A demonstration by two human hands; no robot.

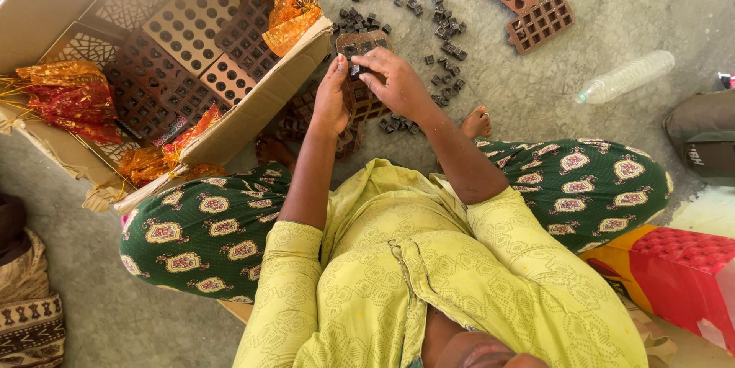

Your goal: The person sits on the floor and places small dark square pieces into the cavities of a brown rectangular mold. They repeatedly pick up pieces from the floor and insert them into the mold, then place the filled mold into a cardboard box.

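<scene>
Brown mould tray [366,45], flexible, gridded with square pockets; gripped along its near edge by left hand [331,100]; right hand [396,81] pinching a small dark square piece [355,71] upon it; loose pieces [444,27] scattered on grey concrete floor [536,100] beyond.

Hands: we see the left hand [331,100] and right hand [396,83] gripping a brown mould tray [363,45]; Floor: small dark pieces [442,27] scattered; Left: cardboard box [253,111] of moulds
</scene>
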